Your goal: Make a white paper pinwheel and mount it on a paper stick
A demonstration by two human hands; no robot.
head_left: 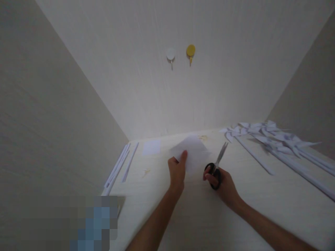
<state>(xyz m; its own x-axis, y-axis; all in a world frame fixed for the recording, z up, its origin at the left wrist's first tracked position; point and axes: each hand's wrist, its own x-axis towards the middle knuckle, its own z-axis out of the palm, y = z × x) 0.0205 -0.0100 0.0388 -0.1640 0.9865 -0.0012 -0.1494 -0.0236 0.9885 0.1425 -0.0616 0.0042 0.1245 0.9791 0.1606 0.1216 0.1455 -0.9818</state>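
Note:
My left hand (177,171) pinches a white sheet of paper (192,151) by its near left edge and holds it a little above the desk. My right hand (218,181) grips black-handled scissors (217,165), fingers through the loops. The blades point up and away, close to the paper's right edge, and look nearly closed. Both hands are near the middle of the pale desk (199,212).
Several white paper pinwheels on sticks (272,139) lie at the right of the desk. Thin white paper sticks (119,165) lie along the left edge, and a small white paper square (151,147) sits behind them. Two hooks, white (170,55) and yellow (191,51), are on the back wall.

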